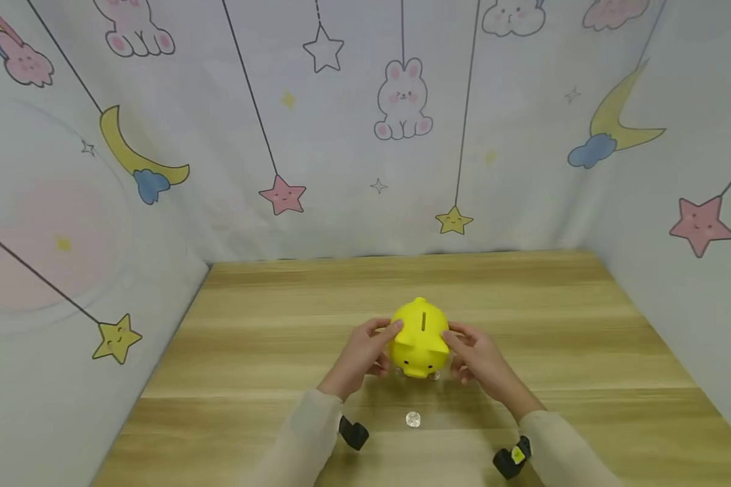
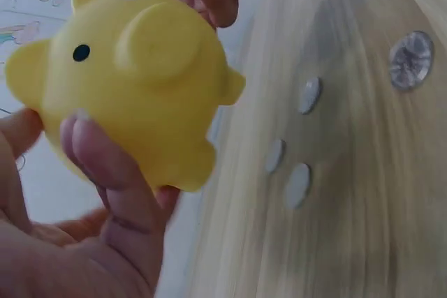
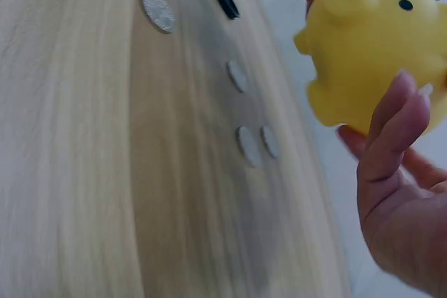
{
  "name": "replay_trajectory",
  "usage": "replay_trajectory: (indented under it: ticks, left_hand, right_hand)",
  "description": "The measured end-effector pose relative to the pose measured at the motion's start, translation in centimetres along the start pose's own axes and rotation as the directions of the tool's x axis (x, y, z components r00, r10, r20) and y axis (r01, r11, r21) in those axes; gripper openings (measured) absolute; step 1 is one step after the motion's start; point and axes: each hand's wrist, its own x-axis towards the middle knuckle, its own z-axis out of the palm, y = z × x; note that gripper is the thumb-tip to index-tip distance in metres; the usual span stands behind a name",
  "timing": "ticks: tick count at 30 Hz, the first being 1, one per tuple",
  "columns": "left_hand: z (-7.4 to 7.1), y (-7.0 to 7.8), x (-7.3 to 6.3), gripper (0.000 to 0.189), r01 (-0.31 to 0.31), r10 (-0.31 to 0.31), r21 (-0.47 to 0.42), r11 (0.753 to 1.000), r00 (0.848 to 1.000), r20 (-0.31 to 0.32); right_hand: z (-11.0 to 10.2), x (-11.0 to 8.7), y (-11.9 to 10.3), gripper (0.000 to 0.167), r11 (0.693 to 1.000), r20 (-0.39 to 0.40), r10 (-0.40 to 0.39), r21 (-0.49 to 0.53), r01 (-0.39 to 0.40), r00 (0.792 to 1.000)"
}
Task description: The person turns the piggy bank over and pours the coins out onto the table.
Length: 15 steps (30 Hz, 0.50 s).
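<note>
A yellow piggy bank (image 1: 419,338) is held up over the table between both hands, its slot on top and its snout toward me. My left hand (image 1: 365,352) grips one flank, thumb near an ear. On the other flank, my right hand (image 1: 478,358) grips it, also with the thumb up by the ear. Fingers of both hands reach under the body in the wrist views, and its feet show above the wood. Below it lie several silver coins (image 3: 247,146), partly hidden from the head view. One larger coin (image 1: 413,419) lies nearer to me.
A small black disc (image 3: 227,3) lies near the coins in the right wrist view. The wooden table (image 1: 250,379) meets printed white curtains (image 1: 341,149) at the back and both sides. Black wrist mounts (image 1: 355,434) hang below the sleeves.
</note>
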Motion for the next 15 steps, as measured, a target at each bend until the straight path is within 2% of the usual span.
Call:
replay_trajectory:
  ticks: [3, 6, 10, 13, 15]
  left_hand:
    - [0.1, 0.0, 0.4, 0.076, 0.035, -0.035, 0.012, 0.999, 0.999, -0.002]
    - [0.2, 0.1, 0.5, 0.075, 0.062, -0.062, 0.034, 0.998, 0.998, 0.006]
    - [0.7, 0.3, 0.5, 0.069, -0.001, 0.001, -0.017, 1.000, 1.000, -0.012]
    - [1.1, -0.1, 0.3, 0.065, -0.027, 0.023, -0.065, 0.998, 0.998, -0.062]
    - [1.3, -0.5, 0.0, 0.064, -0.037, 0.031, -0.062, 0.997, 0.996, -0.087]
  right_hand:
    - [0.0, 0.4, 0.0, 0.061, 1.000, -0.040, 0.009, -0.011, -0.010, 0.999]
    - [-0.1, 0.9, -0.5, 0.064, 0.998, -0.061, 0.067, -0.010, -0.067, 0.996]
    - [0.2, 1.0, -1.3, 0.065, 0.997, -0.104, 0.068, 0.052, -0.063, 0.992]
    - [0.8, 0.8, -1.2, 0.066, 0.992, -0.093, 0.071, 0.113, -0.060, 0.993]
    - [1.1, 0.6, -0.7, 0.064, 0.985, -0.072, 0.102, 0.144, -0.091, 0.992]
